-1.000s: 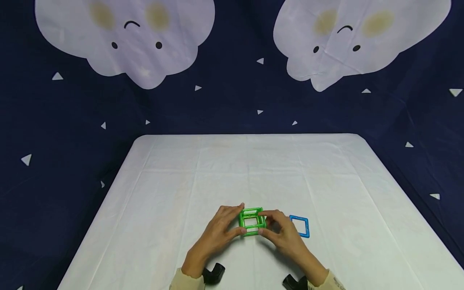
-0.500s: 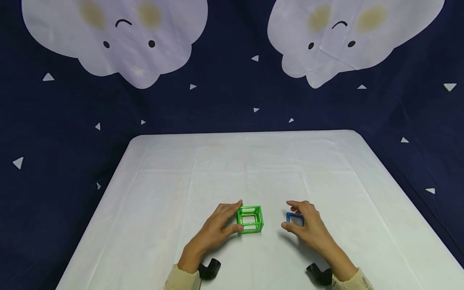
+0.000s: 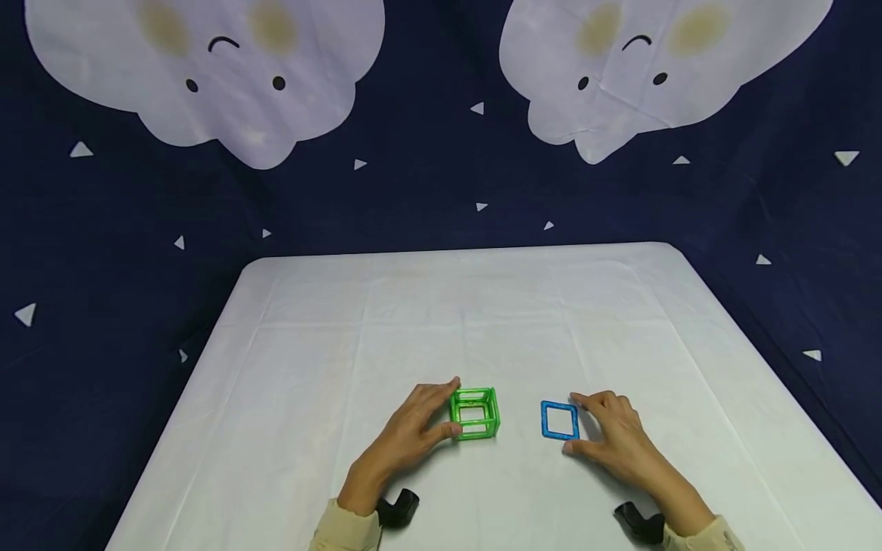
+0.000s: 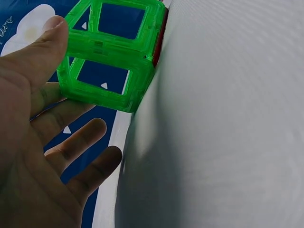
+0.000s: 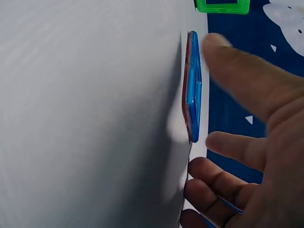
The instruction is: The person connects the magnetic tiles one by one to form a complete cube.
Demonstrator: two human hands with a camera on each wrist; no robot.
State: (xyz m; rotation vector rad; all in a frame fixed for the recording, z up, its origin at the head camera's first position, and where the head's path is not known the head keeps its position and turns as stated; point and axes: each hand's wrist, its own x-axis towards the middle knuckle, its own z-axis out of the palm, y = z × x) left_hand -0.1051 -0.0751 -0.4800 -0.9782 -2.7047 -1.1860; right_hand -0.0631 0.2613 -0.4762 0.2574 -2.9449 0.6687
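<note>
My left hand (image 3: 408, 430) holds a green magnetic-tile cube (image 3: 491, 417) at its left side, with thumb at the near side and forefinger at the far side. The cube (image 4: 114, 61) is an open frame of clear green tiles, and a dark red edge shows along its base on the table. To its right, apart from it, a blue square magnetic tile (image 3: 544, 420) lies flat. My right hand (image 3: 623, 440) is at that tile's right side, thumb and forefinger spread. In the right wrist view the blue tile (image 5: 194, 88) has a reddish underside, and the thumb looks apart from it.
A white cloth covers the table (image 3: 441, 306), its far corners rounded. Behind it hangs a dark blue curtain (image 3: 427, 199) with clouds and small triangles. Black wrist-camera parts (image 3: 398, 509) sit below each wrist.
My right hand has left the green cube and moved right, passing over the blue tile to its right side. My left hand stays on the cube. The head view has shifted slightly.
</note>
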